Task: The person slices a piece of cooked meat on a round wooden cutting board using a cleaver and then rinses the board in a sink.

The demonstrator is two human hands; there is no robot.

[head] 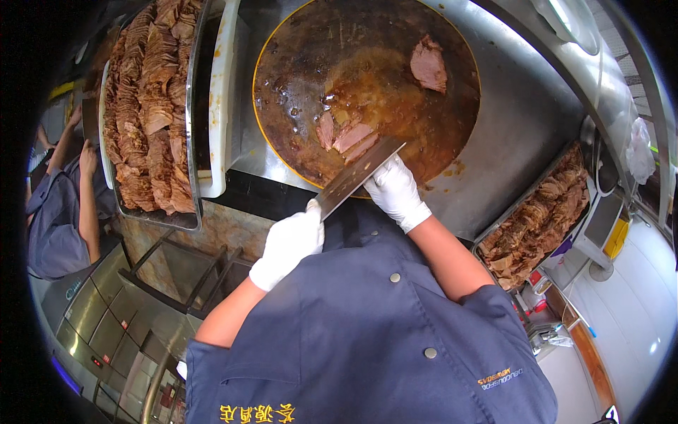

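My left hand (288, 238), in a white glove, grips the handle of a broad-bladed cleaver (360, 175), which slants across the near edge of a round, dark cutting board (296, 58) with a yellow rim. My right hand (394, 193), gloved too, lies against the near side of the blade by its far end. The blade hides part of its fingers, so whether they hold anything is unclear. Just beyond the blade lie several cut strips of cooked meat (352, 137). A larger slab of cooked meat (429, 66) rests on the board's far right.
At left, a metal tray (195, 138) heaped with rows of sliced meat sits on a white plastic container (217, 106). Another tray of meat (535, 222) stands at right. The steel counter (508, 100) surrounds the board. A co-worker (63, 222) stands at far left near another blade.
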